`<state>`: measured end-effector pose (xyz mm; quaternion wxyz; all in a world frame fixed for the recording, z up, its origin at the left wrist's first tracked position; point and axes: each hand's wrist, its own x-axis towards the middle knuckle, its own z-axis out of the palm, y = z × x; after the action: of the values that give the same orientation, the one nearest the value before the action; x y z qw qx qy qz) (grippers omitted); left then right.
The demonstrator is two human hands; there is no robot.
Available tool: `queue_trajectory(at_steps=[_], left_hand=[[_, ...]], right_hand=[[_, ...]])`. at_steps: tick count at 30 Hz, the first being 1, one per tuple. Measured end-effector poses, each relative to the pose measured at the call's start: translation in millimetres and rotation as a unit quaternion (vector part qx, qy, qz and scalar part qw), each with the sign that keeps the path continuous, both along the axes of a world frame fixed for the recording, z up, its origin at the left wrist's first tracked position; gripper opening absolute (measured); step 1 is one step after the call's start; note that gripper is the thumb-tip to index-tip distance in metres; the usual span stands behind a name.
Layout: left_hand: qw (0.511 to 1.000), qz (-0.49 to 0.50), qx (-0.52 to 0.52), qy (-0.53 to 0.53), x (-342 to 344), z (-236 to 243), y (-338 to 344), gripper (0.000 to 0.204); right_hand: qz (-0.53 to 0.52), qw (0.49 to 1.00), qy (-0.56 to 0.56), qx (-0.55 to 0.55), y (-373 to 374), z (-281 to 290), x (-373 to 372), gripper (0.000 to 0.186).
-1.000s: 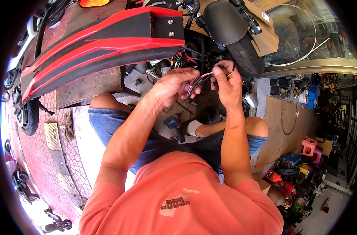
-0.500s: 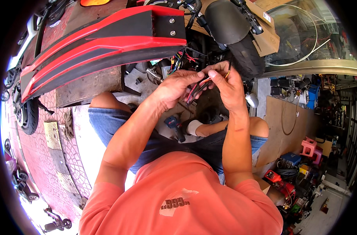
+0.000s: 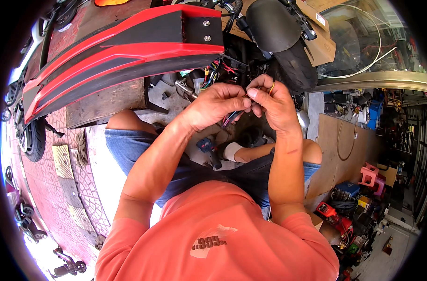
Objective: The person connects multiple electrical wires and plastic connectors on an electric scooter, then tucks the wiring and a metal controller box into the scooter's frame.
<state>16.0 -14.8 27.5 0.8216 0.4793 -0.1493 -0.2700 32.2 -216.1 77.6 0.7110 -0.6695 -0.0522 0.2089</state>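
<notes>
So the wire bundle (image 3: 230,118) is right between the hands, mostly tucked behind the fingers, with a few coloured strands poking out below the left fingertips. A yellow piece of wire (image 3: 273,87) shows up by the right index finger.

Left hand (image 3: 215,107) is closed in a pinch on the bundle, thumb pointing across to the right. Right hand (image 3: 275,105) is pinched shut on it too, thumb angled up-left, fingers curled. Can't tell exactly which strand each one has. Both forearms reach up and inward, fingertips practically meeting, just below the red-and-black deck (image 3: 129,54) and the tyre (image 3: 295,70). Blue power tool (image 3: 207,146) sits on the floor below.

Compared with half a second ago, the left thumb is lower and the pink-red strands that showed between the thumbs are now covered.
</notes>
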Motion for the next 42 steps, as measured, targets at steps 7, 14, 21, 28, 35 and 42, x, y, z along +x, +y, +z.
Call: queue_trajectory(at_steps=[7,14,21,28,35,42], left_hand=[[0.968,0.03,0.108,-0.223,-5.7,-18.5,2.0,0.026],[0.996,-0.002,0.061,-0.064,-13.9,-21.2,-10.9,0.027],[0.944,-0.034,0.166,-0.282,-10.7,-27.3,-3.1,0.024],[0.999,-0.05,-0.005,0.022,-15.2,-12.5,-10.5,0.032],[0.997,-0.002,0.07,0.025,-17.3,-5.5,-10.4,0.036],[0.996,0.025,0.07,0.051,-21.8,-13.4,-15.6,0.034]], right_hand=[[-0.059,0.998,-0.037,0.004,-16.2,3.7,3.3,0.014],[-0.013,1.0,-0.013,-0.012,-17.9,3.7,-3.6,0.013],[-0.048,0.999,-0.01,0.013,-22.2,-3.2,-9.0,0.011],[-0.013,1.0,-0.004,-0.011,-11.3,-22.3,-15.8,0.015],[-0.151,0.988,0.033,0.018,-15.1,-31.7,-21.9,0.046],[-0.094,0.992,0.061,0.056,-27.3,-34.7,-28.7,0.03]])
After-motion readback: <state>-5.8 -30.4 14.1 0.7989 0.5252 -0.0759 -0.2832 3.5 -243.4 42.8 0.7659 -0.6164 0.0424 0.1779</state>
